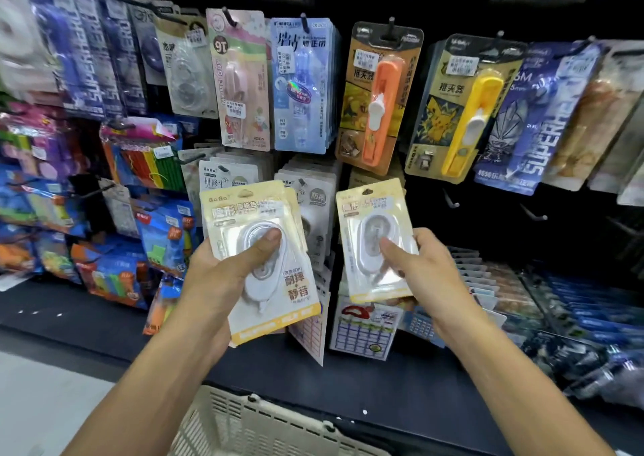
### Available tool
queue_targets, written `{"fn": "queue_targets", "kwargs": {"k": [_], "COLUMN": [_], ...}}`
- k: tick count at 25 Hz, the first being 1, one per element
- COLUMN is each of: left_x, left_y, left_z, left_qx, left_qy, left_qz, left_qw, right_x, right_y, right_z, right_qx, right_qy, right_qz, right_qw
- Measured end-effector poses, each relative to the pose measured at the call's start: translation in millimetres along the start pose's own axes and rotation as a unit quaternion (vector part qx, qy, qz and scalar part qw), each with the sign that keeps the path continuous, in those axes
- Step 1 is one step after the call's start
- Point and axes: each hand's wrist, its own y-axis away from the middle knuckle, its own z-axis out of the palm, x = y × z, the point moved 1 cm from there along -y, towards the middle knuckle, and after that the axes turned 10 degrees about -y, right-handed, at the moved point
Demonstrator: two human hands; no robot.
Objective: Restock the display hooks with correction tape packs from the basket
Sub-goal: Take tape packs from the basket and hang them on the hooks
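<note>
A dark shop wall (488,218) full of hooks stands in front of the person, with many hanging stationery cards, and a dark shelf (400,396) runs below it. The cards at the far left and far right are blurred, so only the word "SUPERHERO" can be read on the blue ones (543,135). In the middle hang a pink card (244,82), a blue card (301,86), an orange clip tool (380,100) and a yellow one (467,114) beside a cartoon picture. Two bare hooks (453,203) stick out under the yellow tool.

The left hand (226,274) grips a small stack of correction tape packs (265,264), thumb pressed on the clear bubble; how many packs are in the stack I cannot tell, since only the edges behind the front one show. "BoBo" is printed on its top corner. The right hand (421,267) holds a single pack (374,239) of the same pale yellow kind, thumb on the front, and its price sticker is too small to read.

A cream plastic basket (244,427) is at the bottom, cut off by the edge, its inside hidden.
</note>
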Motion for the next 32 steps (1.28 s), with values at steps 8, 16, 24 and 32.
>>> {"fn": "queue_targets", "kwargs": {"k": [8,16,24,32], "left_x": [-1.7,-11.7,-6.6,0.7], "left_y": [0.4,4.4,3.2,-1.8], "left_z": [5.0,12.7,9.1,1.1], "left_qx": [-0.007,-0.042,-0.076,0.014], "left_qy": [-0.017,-0.049,-0.046,-0.037], "left_qz": [0.021,0.018,0.013,-0.015], "left_qw": [1.0,0.998,0.996,0.999], "right_x": [12.2,23.5,6.0,-3.0], "right_y": [-2.8,26.5,29.5,-2.2], "right_z": [-2.1,45.9,35.7,-6.9], "right_qx": [0.067,-0.196,-0.225,-0.055], "right_qy": [-0.025,-0.017,-0.139,-0.077], "right_qz": [0.046,-0.017,0.0,0.009], "right_qw": [0.996,0.98,0.964,0.995]}}
